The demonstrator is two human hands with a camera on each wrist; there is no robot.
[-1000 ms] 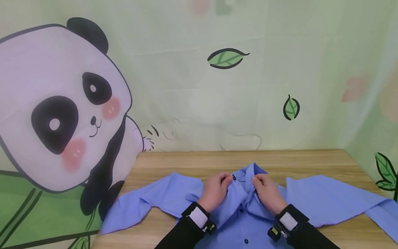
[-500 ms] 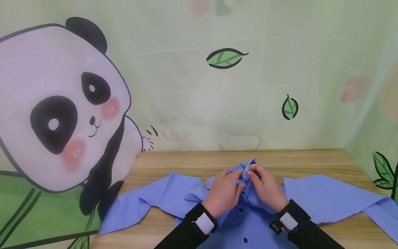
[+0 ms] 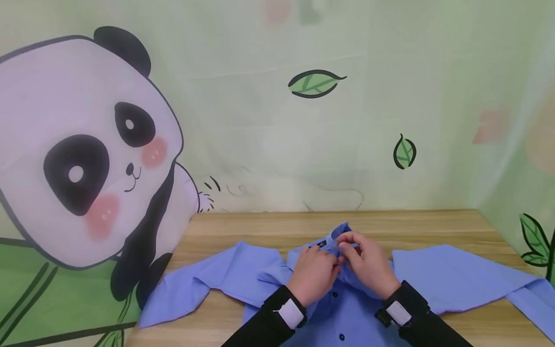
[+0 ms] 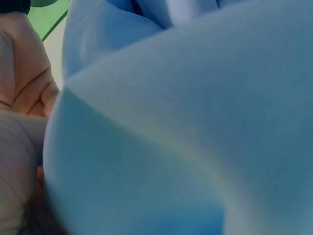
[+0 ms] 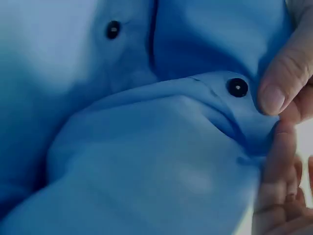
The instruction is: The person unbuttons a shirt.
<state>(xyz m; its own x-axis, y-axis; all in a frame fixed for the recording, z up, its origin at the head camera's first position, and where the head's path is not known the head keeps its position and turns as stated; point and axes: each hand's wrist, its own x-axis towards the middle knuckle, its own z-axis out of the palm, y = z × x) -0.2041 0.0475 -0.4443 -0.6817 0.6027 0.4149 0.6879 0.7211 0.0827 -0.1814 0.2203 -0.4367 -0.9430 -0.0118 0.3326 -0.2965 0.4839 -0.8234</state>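
Observation:
A blue button-up shirt (image 3: 438, 277) lies front up with its sleeves spread to both sides. At its neck, my left hand (image 3: 314, 272) grips the fabric with curled fingers, its fingertips largely hidden. My right hand (image 3: 368, 262) pinches the collar (image 3: 340, 230) area from the other side, thumb and forefinger close together. The two hands nearly meet. In the right wrist view, a thumb (image 5: 281, 88) and fingers hold a cloth edge beside a dark button (image 5: 238, 87). Blue cloth fills most of the left wrist view, hiding the fingertips.
The shirt lies on a wooden table (image 3: 243, 221). Behind it hangs a pale green backdrop (image 3: 243, 106) printed with a panda (image 3: 78, 159) and leaves. More dark buttons (image 3: 341, 337) run down the shirt front.
My left hand has moved right, towards my right hand, bringing the two collar sides together. My right hand has shifted slightly left and up. A dark patch now shows inside the collar.

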